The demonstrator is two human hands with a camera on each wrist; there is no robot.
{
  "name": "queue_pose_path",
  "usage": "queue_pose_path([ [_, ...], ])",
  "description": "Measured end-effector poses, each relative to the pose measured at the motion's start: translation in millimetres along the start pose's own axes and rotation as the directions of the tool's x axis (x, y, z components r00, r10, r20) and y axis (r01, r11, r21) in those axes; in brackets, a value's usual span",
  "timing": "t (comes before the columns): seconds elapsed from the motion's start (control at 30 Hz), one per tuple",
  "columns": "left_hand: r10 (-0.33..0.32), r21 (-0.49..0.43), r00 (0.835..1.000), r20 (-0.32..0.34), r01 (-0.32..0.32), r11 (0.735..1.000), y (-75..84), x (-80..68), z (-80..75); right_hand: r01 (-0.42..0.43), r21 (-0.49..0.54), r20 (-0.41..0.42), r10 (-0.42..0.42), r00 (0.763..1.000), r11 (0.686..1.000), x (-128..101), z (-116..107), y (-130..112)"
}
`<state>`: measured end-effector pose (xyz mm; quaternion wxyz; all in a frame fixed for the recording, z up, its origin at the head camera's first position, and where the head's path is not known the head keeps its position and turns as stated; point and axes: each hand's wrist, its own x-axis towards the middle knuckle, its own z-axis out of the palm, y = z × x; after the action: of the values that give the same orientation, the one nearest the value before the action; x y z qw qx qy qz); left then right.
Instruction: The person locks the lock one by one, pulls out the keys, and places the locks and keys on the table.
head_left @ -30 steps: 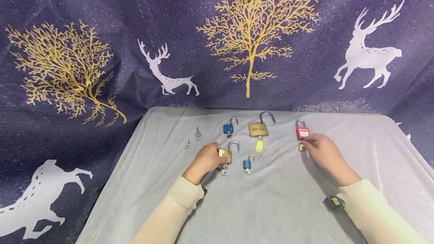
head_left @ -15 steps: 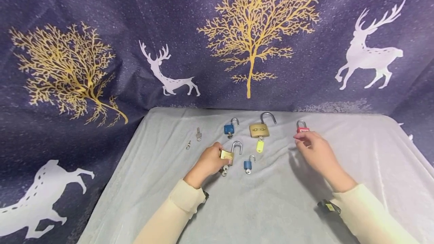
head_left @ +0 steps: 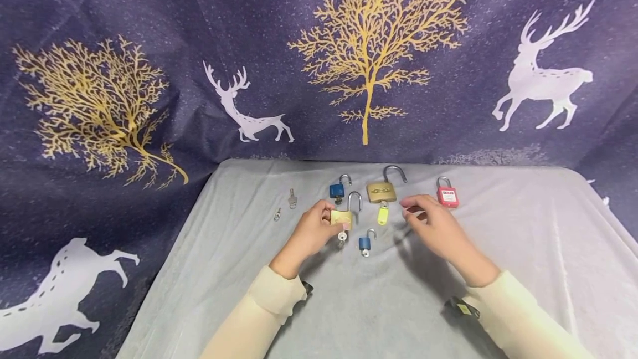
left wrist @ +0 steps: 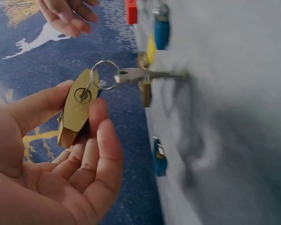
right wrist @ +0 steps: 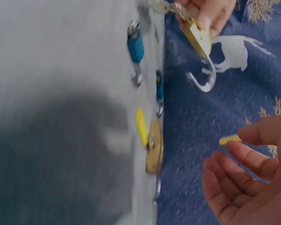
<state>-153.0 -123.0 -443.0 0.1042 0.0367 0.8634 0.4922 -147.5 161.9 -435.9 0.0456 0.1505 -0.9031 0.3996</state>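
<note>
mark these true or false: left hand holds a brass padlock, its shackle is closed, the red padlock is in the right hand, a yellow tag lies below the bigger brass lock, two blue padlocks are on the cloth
1. The left hand holds a brass padlock. True.
2. Its shackle is closed. False: the shackle stands open, one end free.
3. The red padlock is in the right hand. False: it lies on the grey cloth, apart from that hand.
4. A yellow tag lies just below the bigger brass lock. True.
5. Two blue padlocks lie on the cloth. True: one farther off, one nearer.
</note>
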Motion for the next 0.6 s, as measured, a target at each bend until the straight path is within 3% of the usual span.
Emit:
queue_pose_path([
  [0.4, 0.072, -0.172, 0.997, -0.006, -0.072, 0.982, 29.2, -0.3, 6.9, 0.009, 0.175, 0.016, -0.012, 1.000, 0.984, 14, 21, -26],
  [0.6, 0.087, -0.240, 0.996, -0.004, -0.085, 0.967, 39.6, 3.9, 12.5, -0.054, 0.333, 0.030, 0.047, 0.998, 0.941, 25, 26, -37],
])
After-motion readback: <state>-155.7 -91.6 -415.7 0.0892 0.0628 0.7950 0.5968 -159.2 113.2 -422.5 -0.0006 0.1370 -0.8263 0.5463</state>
